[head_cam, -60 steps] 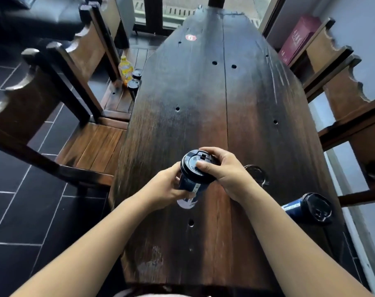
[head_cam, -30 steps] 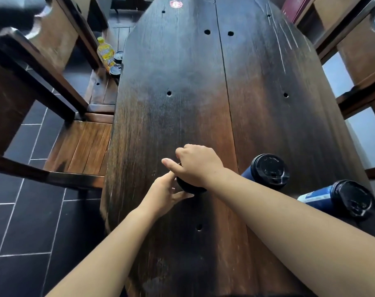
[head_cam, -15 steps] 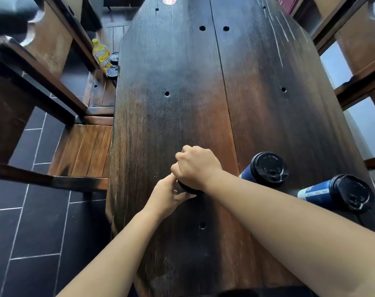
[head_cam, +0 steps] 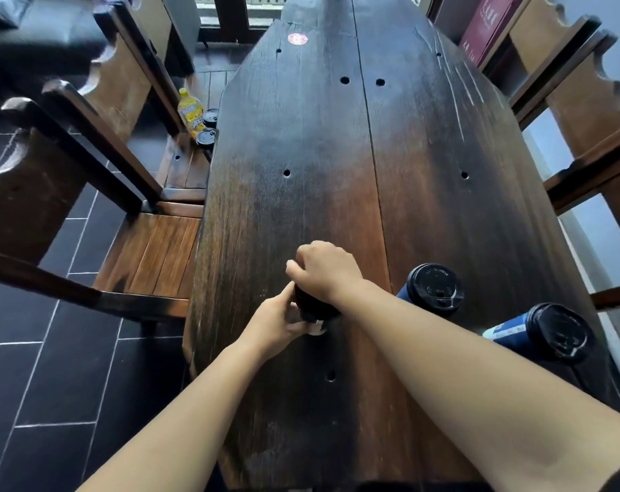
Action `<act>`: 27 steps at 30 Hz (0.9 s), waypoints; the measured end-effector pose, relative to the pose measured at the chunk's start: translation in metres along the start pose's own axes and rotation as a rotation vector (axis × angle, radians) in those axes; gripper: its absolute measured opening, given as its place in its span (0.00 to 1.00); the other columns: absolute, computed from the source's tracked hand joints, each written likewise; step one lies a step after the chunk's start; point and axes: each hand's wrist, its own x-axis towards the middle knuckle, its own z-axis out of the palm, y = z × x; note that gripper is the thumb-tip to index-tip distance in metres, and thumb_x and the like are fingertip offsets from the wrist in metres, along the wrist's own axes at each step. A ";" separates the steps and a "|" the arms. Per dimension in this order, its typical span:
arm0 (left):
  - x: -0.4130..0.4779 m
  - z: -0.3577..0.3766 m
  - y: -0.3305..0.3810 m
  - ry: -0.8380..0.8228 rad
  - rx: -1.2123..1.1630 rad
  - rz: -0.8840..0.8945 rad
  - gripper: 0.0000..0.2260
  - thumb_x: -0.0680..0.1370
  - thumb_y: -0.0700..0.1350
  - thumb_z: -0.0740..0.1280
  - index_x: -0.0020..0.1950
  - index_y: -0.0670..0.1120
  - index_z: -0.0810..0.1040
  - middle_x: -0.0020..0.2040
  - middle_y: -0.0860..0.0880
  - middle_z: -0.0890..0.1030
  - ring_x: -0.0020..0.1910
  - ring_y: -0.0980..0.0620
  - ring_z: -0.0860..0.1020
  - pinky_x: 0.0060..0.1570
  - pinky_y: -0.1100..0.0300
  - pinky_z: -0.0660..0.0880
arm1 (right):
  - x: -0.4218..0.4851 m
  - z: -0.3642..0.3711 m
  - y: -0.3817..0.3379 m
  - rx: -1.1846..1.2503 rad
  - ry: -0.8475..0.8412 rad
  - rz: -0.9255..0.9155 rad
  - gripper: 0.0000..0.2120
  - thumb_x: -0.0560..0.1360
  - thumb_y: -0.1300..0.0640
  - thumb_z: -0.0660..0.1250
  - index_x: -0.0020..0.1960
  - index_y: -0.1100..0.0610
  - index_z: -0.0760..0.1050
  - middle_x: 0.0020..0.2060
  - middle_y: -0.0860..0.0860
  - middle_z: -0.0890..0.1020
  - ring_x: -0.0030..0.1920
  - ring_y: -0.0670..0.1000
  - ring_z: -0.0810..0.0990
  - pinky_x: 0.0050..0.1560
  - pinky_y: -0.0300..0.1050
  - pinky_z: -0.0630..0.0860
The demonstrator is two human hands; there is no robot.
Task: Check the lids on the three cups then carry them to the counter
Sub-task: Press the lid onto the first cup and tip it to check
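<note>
Three blue paper cups with black lids stand on the dark wooden table (head_cam: 301,154). The nearest cup (head_cam: 314,308) is mostly hidden under my hands. My right hand (head_cam: 328,269) is curled over its lid from above. My left hand (head_cam: 275,319) grips its side from the left, thumb against the cup wall. A second cup (head_cam: 434,289) stands upright just right of my right forearm. A third cup (head_cam: 549,332) stands further right, near the table's right edge.
Wooden chairs line both sides: one seat (head_cam: 152,257) at the left, chair backs (head_cam: 592,111) at the right. A yellow bottle (head_cam: 190,113) and dark cans (head_cam: 206,138) sit on the far left chair seat. Black floor tiles (head_cam: 35,367) lie at the left.
Two seconds ago the cup was held tilted with its lid showing; now it stands on the table with my right hand pressed over the lid. The camera view has tilted up slightly.
</note>
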 end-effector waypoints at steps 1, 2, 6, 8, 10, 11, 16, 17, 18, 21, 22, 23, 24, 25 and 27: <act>-0.005 -0.002 0.003 -0.003 -0.018 0.014 0.30 0.70 0.49 0.80 0.69 0.60 0.72 0.49 0.58 0.86 0.46 0.64 0.82 0.48 0.60 0.77 | 0.000 -0.010 -0.002 0.064 -0.010 0.050 0.21 0.79 0.40 0.59 0.52 0.56 0.80 0.51 0.55 0.83 0.53 0.61 0.82 0.47 0.50 0.73; -0.009 -0.005 0.007 -0.006 -0.040 0.021 0.32 0.70 0.51 0.80 0.71 0.61 0.71 0.54 0.59 0.86 0.51 0.63 0.82 0.51 0.58 0.78 | 0.000 -0.021 -0.002 0.129 -0.033 0.091 0.24 0.79 0.37 0.59 0.52 0.56 0.81 0.50 0.55 0.84 0.53 0.60 0.82 0.48 0.51 0.74; -0.032 -0.019 0.031 0.004 -0.074 0.056 0.30 0.71 0.56 0.79 0.70 0.61 0.73 0.60 0.62 0.84 0.58 0.64 0.81 0.58 0.56 0.79 | -0.008 -0.066 -0.001 0.553 -0.110 0.109 0.24 0.81 0.40 0.64 0.55 0.62 0.81 0.52 0.58 0.86 0.56 0.58 0.84 0.55 0.51 0.76; -0.045 -0.025 0.041 0.021 -0.134 0.056 0.27 0.70 0.58 0.78 0.67 0.60 0.75 0.59 0.61 0.85 0.58 0.60 0.82 0.60 0.50 0.80 | -0.025 -0.085 0.001 0.833 -0.167 0.120 0.17 0.82 0.45 0.65 0.58 0.59 0.79 0.60 0.59 0.83 0.57 0.56 0.82 0.55 0.49 0.74; -0.058 -0.030 0.053 0.029 -0.232 0.050 0.26 0.69 0.59 0.78 0.65 0.58 0.76 0.59 0.58 0.85 0.60 0.56 0.83 0.62 0.46 0.80 | -0.044 -0.098 0.003 1.023 -0.224 0.126 0.11 0.82 0.47 0.65 0.60 0.52 0.77 0.61 0.54 0.81 0.57 0.53 0.80 0.54 0.48 0.73; -0.064 -0.033 0.060 0.029 -0.276 0.053 0.26 0.69 0.59 0.77 0.65 0.57 0.76 0.60 0.57 0.85 0.61 0.55 0.83 0.63 0.45 0.80 | -0.054 -0.103 0.004 1.069 -0.241 0.116 0.11 0.82 0.47 0.66 0.61 0.51 0.76 0.59 0.52 0.81 0.56 0.52 0.79 0.54 0.47 0.74; -0.096 -0.045 0.098 0.010 -0.354 0.108 0.27 0.70 0.64 0.74 0.66 0.56 0.76 0.61 0.54 0.85 0.60 0.52 0.84 0.61 0.44 0.81 | -0.092 -0.109 -0.004 1.127 -0.189 0.043 0.30 0.72 0.41 0.71 0.71 0.53 0.73 0.57 0.49 0.83 0.57 0.50 0.82 0.59 0.53 0.77; -0.103 -0.047 0.105 0.007 -0.384 0.116 0.27 0.70 0.64 0.73 0.66 0.56 0.76 0.60 0.53 0.85 0.59 0.51 0.84 0.57 0.45 0.83 | -0.099 -0.110 -0.006 1.157 -0.157 0.030 0.32 0.70 0.41 0.72 0.70 0.53 0.74 0.57 0.49 0.84 0.56 0.49 0.83 0.59 0.53 0.78; -0.109 -0.049 0.112 0.005 -0.418 0.125 0.27 0.70 0.63 0.73 0.66 0.55 0.76 0.60 0.51 0.85 0.59 0.51 0.85 0.52 0.47 0.85 | -0.104 -0.112 -0.009 1.191 -0.122 0.018 0.32 0.69 0.41 0.74 0.69 0.53 0.75 0.56 0.49 0.85 0.55 0.49 0.83 0.56 0.51 0.79; -0.126 -0.053 0.129 0.002 -0.472 0.161 0.28 0.70 0.62 0.73 0.67 0.52 0.75 0.59 0.51 0.85 0.58 0.51 0.85 0.43 0.52 0.85 | -0.122 -0.122 -0.018 1.303 -0.027 -0.012 0.25 0.70 0.44 0.78 0.62 0.55 0.79 0.49 0.50 0.86 0.47 0.46 0.85 0.45 0.42 0.80; -0.130 -0.054 0.133 0.008 -0.477 0.173 0.28 0.71 0.62 0.73 0.66 0.52 0.75 0.59 0.51 0.85 0.58 0.51 0.85 0.43 0.52 0.84 | -0.128 -0.125 -0.021 1.330 -0.010 -0.030 0.22 0.69 0.45 0.75 0.59 0.55 0.80 0.46 0.50 0.86 0.44 0.45 0.85 0.42 0.41 0.81; -0.134 -0.056 0.136 0.016 -0.479 0.184 0.27 0.71 0.62 0.73 0.66 0.51 0.75 0.59 0.51 0.85 0.58 0.51 0.85 0.42 0.51 0.84 | -0.132 -0.128 -0.024 1.337 0.000 -0.049 0.20 0.68 0.46 0.73 0.55 0.55 0.81 0.44 0.50 0.87 0.42 0.45 0.85 0.41 0.40 0.82; -0.136 -0.058 0.138 0.020 -0.475 0.194 0.27 0.71 0.62 0.72 0.66 0.51 0.76 0.59 0.50 0.85 0.58 0.50 0.85 0.42 0.52 0.84 | -0.137 -0.131 -0.026 1.333 0.004 -0.065 0.17 0.68 0.46 0.72 0.52 0.55 0.82 0.42 0.50 0.87 0.40 0.46 0.85 0.40 0.41 0.82; -0.138 -0.061 0.140 0.022 -0.466 0.206 0.26 0.71 0.62 0.72 0.65 0.51 0.76 0.59 0.50 0.86 0.58 0.50 0.85 0.43 0.53 0.84 | -0.140 -0.134 -0.028 1.326 0.004 -0.076 0.16 0.68 0.45 0.72 0.50 0.55 0.83 0.41 0.50 0.87 0.40 0.46 0.85 0.41 0.43 0.82; -0.140 -0.066 0.143 0.019 -0.444 0.229 0.25 0.72 0.62 0.72 0.65 0.51 0.77 0.59 0.51 0.86 0.59 0.50 0.85 0.45 0.55 0.83 | -0.144 -0.139 -0.031 1.314 0.012 -0.089 0.16 0.69 0.45 0.72 0.49 0.56 0.84 0.42 0.53 0.87 0.41 0.49 0.85 0.43 0.46 0.82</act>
